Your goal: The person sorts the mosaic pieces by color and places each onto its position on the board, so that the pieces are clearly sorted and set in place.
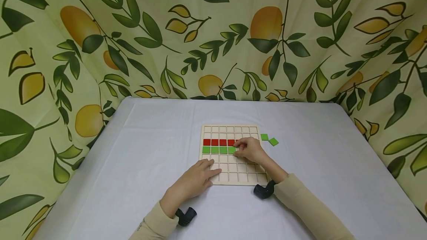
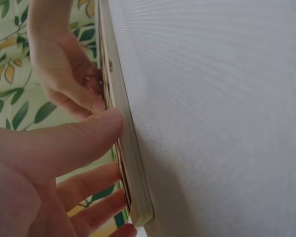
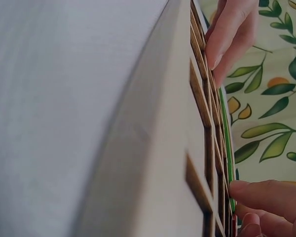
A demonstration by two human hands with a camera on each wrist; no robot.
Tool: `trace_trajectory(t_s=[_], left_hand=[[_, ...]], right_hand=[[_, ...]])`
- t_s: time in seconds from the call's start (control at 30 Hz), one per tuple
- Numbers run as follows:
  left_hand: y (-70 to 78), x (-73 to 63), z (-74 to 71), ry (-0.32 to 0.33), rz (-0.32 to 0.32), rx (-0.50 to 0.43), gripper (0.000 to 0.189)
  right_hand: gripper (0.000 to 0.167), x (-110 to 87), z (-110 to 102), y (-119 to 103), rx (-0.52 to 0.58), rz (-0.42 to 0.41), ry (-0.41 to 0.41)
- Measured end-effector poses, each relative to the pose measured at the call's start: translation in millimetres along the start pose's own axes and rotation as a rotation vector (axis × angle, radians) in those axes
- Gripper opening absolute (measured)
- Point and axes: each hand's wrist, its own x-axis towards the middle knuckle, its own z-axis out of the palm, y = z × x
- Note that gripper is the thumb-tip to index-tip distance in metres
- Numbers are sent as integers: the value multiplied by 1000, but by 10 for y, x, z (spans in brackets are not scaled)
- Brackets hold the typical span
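A light wooden grid board lies flat on the white table. One row of its cells holds red square tiles, and the row just below holds green square tiles. My right hand has thumb and index finger bent at the upper and lower edges of the rightmost visible green tile, pinching it in its cell. Cells under that hand are hidden. My left hand rests with extended fingers on the board's lower left corner; its thumb lies at the board's edge in the left wrist view.
Two loose green tiles lie on the table just right of the board. White cloth covers the table. A leaf-and-fruit patterned curtain hangs behind and at both sides. Black devices are worn at both wrists.
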Motion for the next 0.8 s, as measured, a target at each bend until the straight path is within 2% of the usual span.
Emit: trace_trajectory(t_s=[0.5, 0.8], left_hand=[[11, 1, -19, -7, -8, -9, 42], [5, 0, -14, -4, -3, -11, 42]], right_hand=[[21, -19, -61, 46, 74, 28, -15], [19, -46, -139, 110, 76, -2, -11]])
